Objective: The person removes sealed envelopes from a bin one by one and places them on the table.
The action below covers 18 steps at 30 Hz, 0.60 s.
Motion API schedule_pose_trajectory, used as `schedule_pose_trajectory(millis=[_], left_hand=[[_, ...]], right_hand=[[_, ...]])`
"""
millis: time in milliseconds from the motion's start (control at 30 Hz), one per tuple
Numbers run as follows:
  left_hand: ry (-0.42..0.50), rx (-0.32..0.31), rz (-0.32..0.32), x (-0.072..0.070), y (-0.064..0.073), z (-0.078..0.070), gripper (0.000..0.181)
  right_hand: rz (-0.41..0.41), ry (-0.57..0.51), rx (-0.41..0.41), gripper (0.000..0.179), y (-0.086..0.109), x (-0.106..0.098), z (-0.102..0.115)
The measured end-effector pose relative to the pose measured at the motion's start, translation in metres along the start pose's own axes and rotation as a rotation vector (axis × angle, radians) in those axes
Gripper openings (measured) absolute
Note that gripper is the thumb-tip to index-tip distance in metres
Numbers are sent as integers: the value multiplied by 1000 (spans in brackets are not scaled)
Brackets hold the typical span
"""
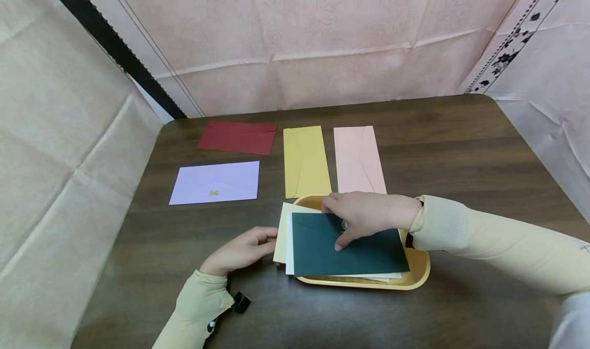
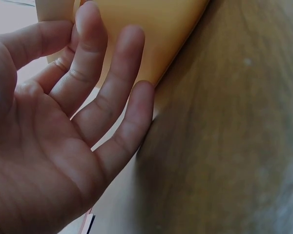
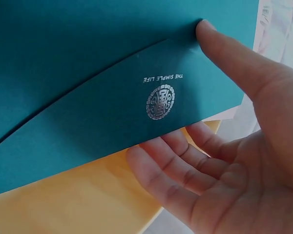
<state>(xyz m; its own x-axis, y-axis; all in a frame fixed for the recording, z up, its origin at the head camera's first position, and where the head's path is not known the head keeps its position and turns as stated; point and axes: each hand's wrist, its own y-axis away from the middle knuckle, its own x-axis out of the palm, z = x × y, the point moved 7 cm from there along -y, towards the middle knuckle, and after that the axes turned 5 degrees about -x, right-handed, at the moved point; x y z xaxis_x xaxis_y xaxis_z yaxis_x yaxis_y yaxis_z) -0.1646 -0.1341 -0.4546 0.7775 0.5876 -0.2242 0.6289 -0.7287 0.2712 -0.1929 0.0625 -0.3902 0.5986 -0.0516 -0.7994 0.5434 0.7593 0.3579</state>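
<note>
A dark green envelope [image 1: 350, 249] with a silver emblem lies on top of a stack over a yellow tray [image 1: 421, 269]. My right hand [image 1: 369, 210] pinches its far edge. The thumb [image 3: 224, 46] is on the flap side and the curled fingers [image 3: 171, 165] are at and under the edge. A white envelope [image 1: 290, 251] and a cream envelope [image 1: 282, 236] stick out to the left beneath it. My left hand [image 1: 244, 251] is at the cream envelope's left edge, its loosely bent fingers [image 2: 129, 63] close against the tray's side.
Behind the tray a yellow envelope [image 1: 305, 159] and a pink envelope [image 1: 359, 157] lie side by side. To their left are a red envelope [image 1: 237, 138] and a lavender envelope [image 1: 216, 182] with a gold mark. All lie on a dark wooden table [image 1: 461, 149], with pale cloth [image 1: 299, 31] hanging around it.
</note>
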Motion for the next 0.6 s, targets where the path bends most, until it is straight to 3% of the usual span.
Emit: schedule_pose_trajectory(millis=[600], left_hand=[[7, -6, -12, 0, 0, 0, 25]], right_hand=[[-73, -15, -81, 39, 13, -17, 10]])
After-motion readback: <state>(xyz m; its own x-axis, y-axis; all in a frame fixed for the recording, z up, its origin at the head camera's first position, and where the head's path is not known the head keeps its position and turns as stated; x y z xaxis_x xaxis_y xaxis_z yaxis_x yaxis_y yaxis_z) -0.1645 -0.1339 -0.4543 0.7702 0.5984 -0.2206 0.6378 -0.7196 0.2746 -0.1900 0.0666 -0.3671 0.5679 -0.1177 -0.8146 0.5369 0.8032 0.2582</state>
